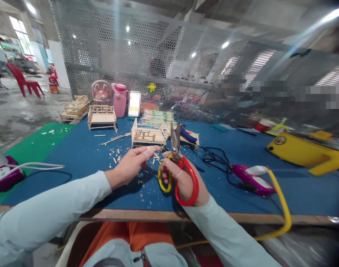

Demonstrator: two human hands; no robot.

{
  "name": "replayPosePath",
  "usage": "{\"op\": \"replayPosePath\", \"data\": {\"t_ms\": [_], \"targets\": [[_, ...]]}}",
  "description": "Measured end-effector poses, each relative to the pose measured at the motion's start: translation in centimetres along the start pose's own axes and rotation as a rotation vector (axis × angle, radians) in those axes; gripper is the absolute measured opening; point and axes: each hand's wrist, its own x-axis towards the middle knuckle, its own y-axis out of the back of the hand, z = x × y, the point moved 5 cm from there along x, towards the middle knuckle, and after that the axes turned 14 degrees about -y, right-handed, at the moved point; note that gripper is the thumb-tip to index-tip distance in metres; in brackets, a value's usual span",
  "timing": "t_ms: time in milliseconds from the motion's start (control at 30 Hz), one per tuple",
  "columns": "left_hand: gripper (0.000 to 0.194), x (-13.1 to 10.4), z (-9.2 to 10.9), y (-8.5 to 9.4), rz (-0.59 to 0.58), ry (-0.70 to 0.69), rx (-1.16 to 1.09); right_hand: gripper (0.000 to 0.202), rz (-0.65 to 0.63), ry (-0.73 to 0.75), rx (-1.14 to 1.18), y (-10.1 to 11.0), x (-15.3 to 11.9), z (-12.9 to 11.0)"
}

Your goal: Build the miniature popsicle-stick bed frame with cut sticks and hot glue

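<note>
My right hand (186, 183) is wrapped around a pair of scissors (192, 185) with one red and one yellow handle loop; the blades point upward, slightly apart. My left hand (131, 163) is closed in a pinch near the right fingertips, and whatever it holds is too small to make out. Just beyond both hands stands a miniature wooden bed-like frame (148, 136) made of thin sticks. Small cut stick pieces (116, 155) lie scattered around my hands. Blue-handled pliers (187, 135) rest behind the scissors.
Another wooden frame (102, 118) stands at the back left, beside a pink jug (120, 102). Bundled sticks in plastic (157, 117) lie behind. A purple power strip (254, 181) with cables sits on the right, near a yellow pan (300, 150). Perforated metal mesh (124, 52) borders the blue tabletop.
</note>
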Motion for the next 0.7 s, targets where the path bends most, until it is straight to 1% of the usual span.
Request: {"op": "replayPosePath", "data": {"t_ms": [67, 133, 167, 233, 300, 333, 367, 400, 467, 533, 600, 667, 700], "targets": [[0.035, -0.1, 0.5, -0.5, -0.081, -0.077, 0.073, 0.034, -0.008, 0.007, 0.027, -0.3, 0.4, -0.2], [0.034, -0.3, 1.3, -0.9, -0.148, -0.177, 0.182, 0.033, 0.011, 0.048, 0.031, -0.4, 0.7, -0.6], [0.034, -0.3, 1.6, -1.0, -0.159, -0.225, 0.249, 0.033, 0.025, 0.088, 0.011, -0.5, 0.8, -0.9], [0.032, -0.4, 2.0, -0.8, -0.135, -0.279, 0.36, 0.032, 0.071, 0.185, -0.086, -0.4, 0.7, -1.6], [0.032, -0.3, 1.9, -0.3, -0.088, -0.237, 0.393, 0.03, 0.13, 0.273, -0.235, -0.2, 0.4, -2.4], [0.035, -0.2, 1.6, -0.1, -0.083, -0.186, 0.385, 0.028, 0.152, 0.306, -0.305, -0.1, 0.3, -2.6], [0.038, -0.1, 1.2, 0.0, -0.102, -0.12, 0.367, 0.027, 0.161, 0.332, -0.362, -0.1, 0.1, -2.9], [0.042, -0.1, 0.7, -0.1, -0.139, -0.042, 0.337, 0.026, 0.147, 0.354, -0.403, -0.2, 0.0, -3.0], [0.046, -0.2, -0.2, -0.5, -0.229, 0.111, 0.254, 0.025, 0.071, 0.386, -0.438, -0.5, 0.0, -3.0], [0.044, -0.3, -0.6, -1.0, -0.273, 0.192, 0.145, 0.026, 0.016, 0.402, -0.41, -0.6, 0.2, -2.8], [0.042, -0.1, -0.3, -1.1, -0.229, 0.167, 0.074, 0.029, 0.051, 0.403, -0.332, -0.2, 0.4, -2.6], [0.041, 0.2, 0.2, -0.7, -0.137, 0.08, 0.067, 0.032, 0.125, 0.388, -0.254, 0.4, 0.5, -2.4], [0.041, 0.4, 0.5, -0.3, -0.081, 0.038, 0.083, 0.034, 0.139, 0.369, -0.236, 0.5, 0.4, -2.2]]}}
